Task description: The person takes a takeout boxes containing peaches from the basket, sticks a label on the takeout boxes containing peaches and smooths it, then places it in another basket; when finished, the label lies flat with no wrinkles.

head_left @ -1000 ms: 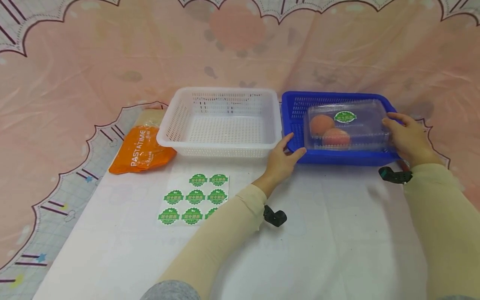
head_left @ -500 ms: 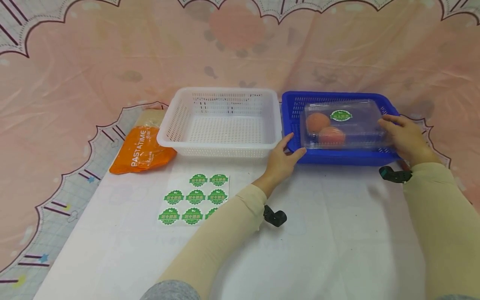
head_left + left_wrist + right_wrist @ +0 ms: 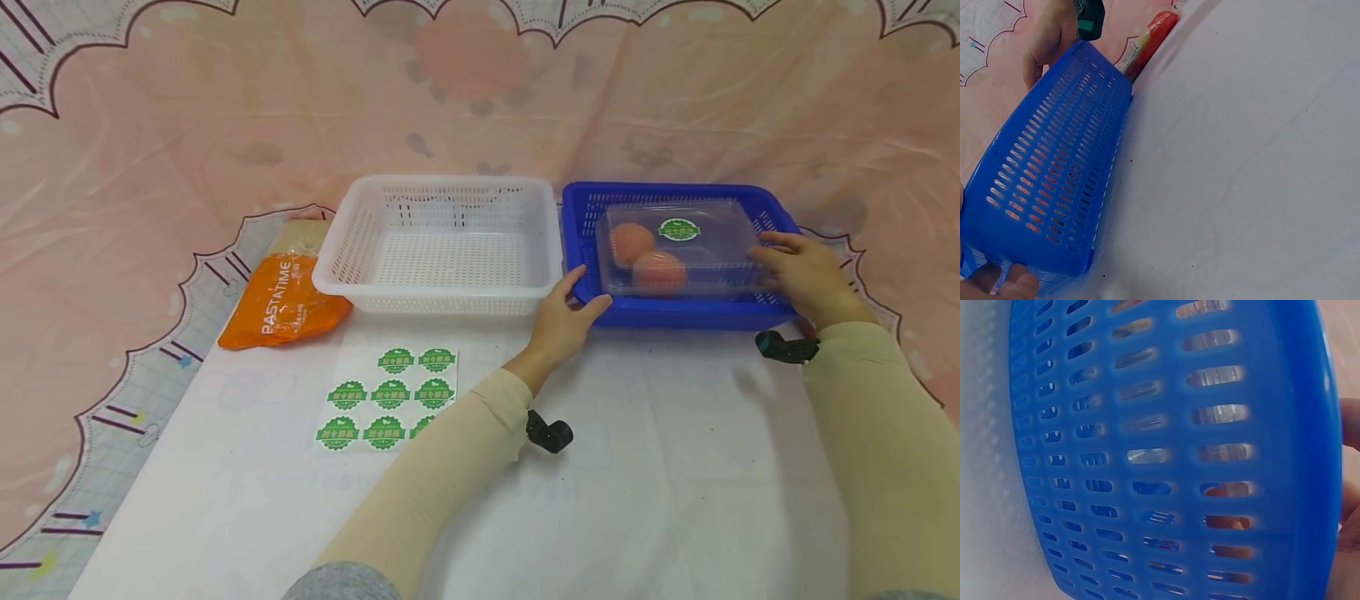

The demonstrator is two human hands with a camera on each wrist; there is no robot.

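Observation:
A clear plastic fruit box lies inside the blue basket at the right of the table. Two round orange-pink fruits show through it at its left end, and a green round sticker is on its lid. My right hand holds the box's right end, fingertips over the lid edge and thumb hidden. With fingers and thumb on either side of the corner, my left hand holds the basket's front left corner. Its fingertips press the basket's end wall in the left wrist view.
A white perforated basket stands left of the blue one. Beside it lies an orange bag. A sheet of green stickers is partly under my left forearm. A red and yellow packet lies past the basket's far end.
My right hand has moved slightly left, and the fruit box has shifted left and settled lower in the blue basket. The left hand has stayed at the corner.

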